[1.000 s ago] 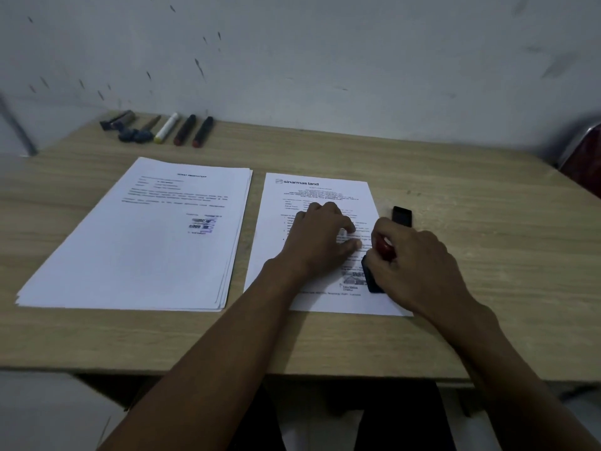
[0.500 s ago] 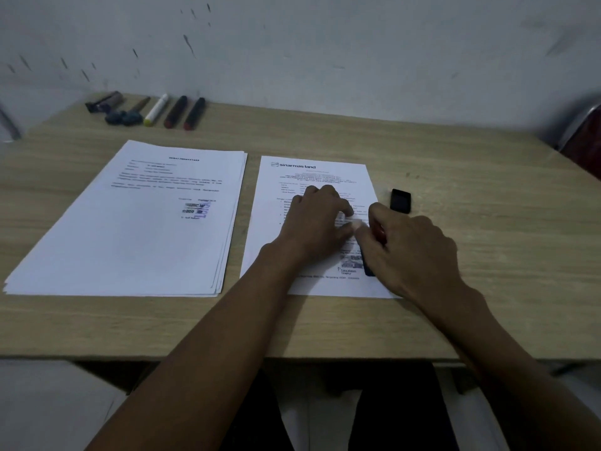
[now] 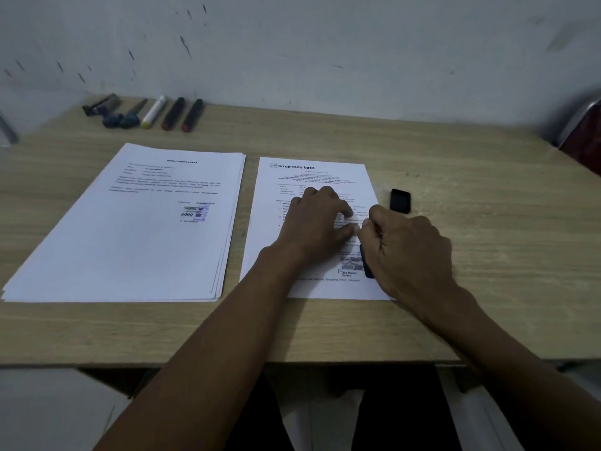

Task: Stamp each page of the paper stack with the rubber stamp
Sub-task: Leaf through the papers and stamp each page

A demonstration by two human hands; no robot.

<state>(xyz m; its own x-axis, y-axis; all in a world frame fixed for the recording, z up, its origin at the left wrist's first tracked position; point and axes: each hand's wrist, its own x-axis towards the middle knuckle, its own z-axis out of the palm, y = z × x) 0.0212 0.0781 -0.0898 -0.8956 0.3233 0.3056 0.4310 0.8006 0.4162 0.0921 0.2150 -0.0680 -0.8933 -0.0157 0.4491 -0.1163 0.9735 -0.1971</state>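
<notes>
A single printed page (image 3: 312,177) headed "sinarmas land" lies at the table's middle. My left hand (image 3: 317,219) rests flat on its text, fingers spread. My right hand (image 3: 408,252) grips a dark rubber stamp (image 3: 367,263), mostly hidden under the fingers, standing on the page's lower right beside a blurred blue mark (image 3: 351,263). To the left lies a paper stack (image 3: 130,242) whose top sheet bears a blue stamp mark (image 3: 196,212).
A small black cap or pad (image 3: 400,200) lies on the wooden table (image 3: 487,255) right of the page. Several markers and pens (image 3: 153,112) line the far left edge by the wall. A chair part (image 3: 582,125) shows at far right.
My right hand with the stamp has shifted slightly left and down onto the page's signature area. The left hand stays pressed on the page.
</notes>
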